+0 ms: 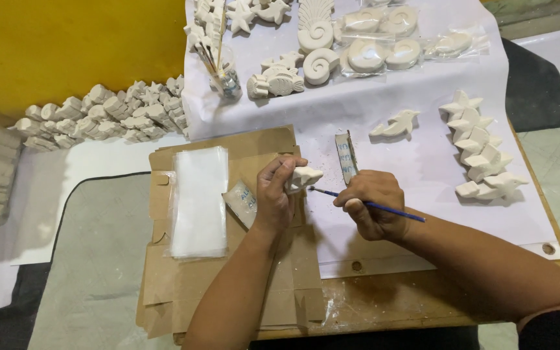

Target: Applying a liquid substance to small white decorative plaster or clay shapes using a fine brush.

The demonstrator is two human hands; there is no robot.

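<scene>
1. Left hand (pixel 275 194) grips a white plaster figure (pixel 304 176) above the cardboard (pixel 228 291), tilted toward the brush.
2. Right hand (pixel 371 204) pinches a thin blue brush (pixel 371 205), its tip almost at the figure.
3. Beyond them, finished figures (pixel 481 149) lie in rows on white paper (pixel 422 175).

A craft workshop: rows of unpainted plaster figures (pixel 481 146) cover a paper-covered worktable (pixel 422 304).
</scene>
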